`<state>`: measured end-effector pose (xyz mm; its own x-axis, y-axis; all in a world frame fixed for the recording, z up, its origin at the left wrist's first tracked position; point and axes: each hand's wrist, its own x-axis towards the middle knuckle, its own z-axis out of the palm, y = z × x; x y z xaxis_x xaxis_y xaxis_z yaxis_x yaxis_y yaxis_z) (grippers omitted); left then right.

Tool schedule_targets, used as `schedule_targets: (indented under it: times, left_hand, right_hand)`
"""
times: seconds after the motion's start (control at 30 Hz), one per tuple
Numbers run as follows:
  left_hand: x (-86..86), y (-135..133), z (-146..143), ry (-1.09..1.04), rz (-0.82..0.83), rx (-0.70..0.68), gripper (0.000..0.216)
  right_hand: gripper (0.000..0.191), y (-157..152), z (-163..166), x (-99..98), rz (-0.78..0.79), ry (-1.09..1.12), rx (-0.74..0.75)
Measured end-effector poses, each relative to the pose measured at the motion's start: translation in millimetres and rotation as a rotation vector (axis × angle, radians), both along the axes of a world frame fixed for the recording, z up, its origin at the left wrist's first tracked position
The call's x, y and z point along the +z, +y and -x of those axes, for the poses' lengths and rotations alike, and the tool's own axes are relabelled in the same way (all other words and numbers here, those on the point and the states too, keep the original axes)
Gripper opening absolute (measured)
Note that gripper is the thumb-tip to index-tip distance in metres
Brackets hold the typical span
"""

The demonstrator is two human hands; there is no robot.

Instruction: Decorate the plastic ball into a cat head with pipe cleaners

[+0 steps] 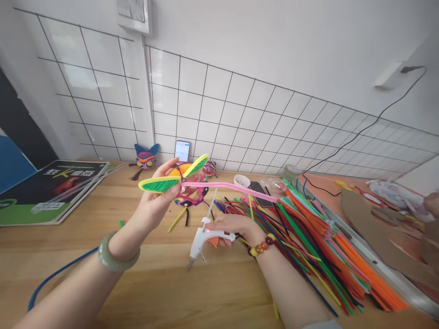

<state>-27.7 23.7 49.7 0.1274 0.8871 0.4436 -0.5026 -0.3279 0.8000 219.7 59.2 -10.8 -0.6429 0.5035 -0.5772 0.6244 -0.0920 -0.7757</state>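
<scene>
My left hand (163, 189) is closed around a pipe-cleaner animal head (187, 199) with green ears edged in yellow, holding it above the table. A long pink pipe cleaner (229, 185) stretches from it to the right. Lower down, my right hand (228, 227) grips a white hot glue gun (198, 244), nozzle pointing down toward the tabletop, a glue stick rising from its back. Something orange (214, 241) shows under the gun's handle; its kind is unclear. Part of the right hand's fingers is hidden behind the gun.
Bundles of coloured pipe cleaners (308, 228) cover the right side. At the wall stand a finished blue-eared head (146, 156), a phone (182, 150) and a small bowl (242, 180). Books (55, 187) lie left. Another person's hand (431, 203) shows far right.
</scene>
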Motion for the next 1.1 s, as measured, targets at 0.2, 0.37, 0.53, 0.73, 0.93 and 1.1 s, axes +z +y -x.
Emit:
schedule_targets:
  times: [0.2, 0.37, 0.53, 0.73, 0.93, 1.1]
  left_hand:
    - [-7.5, 2.9, 0.6, 0.073, -0.032, 0.044, 0.057]
    - [-10.3, 0.2, -4.2, 0.122, -0.022, 0.028, 0.057]
    - [-9.1, -7.8, -14.0, 0.125, -0.015, -0.07, 0.055]
    - [-14.1, -10.6, -17.6, 0.178, -0.036, -0.106, 0.057]
    - [-20.8, -7.3, -15.7, 0.234, -0.059, -0.072, 0.058]
    - [-23.6, -5.9, -17.1, 0.24, -0.029, -0.098, 0.059]
  right_hand:
    - [0.055, -13.6, 15.6, 13.8, -0.213, -0.171, 0.039]
    - [0.038, -44.9, 16.8, 57.0, -0.667, -0.089, -0.225]
    - [0.026, -80.2, 27.4, 85.9, -0.974, 0.405, -0.557]
    - [0.005, -89.1, 36.8, 96.1, -1.32, 0.588, -0.563]
    - [0.014, -83.8, 34.9, 94.1, -1.455, 0.651, -0.555]
    - [0.012, -84.6, 32.9, 95.8, -1.469, 0.643, -0.478]
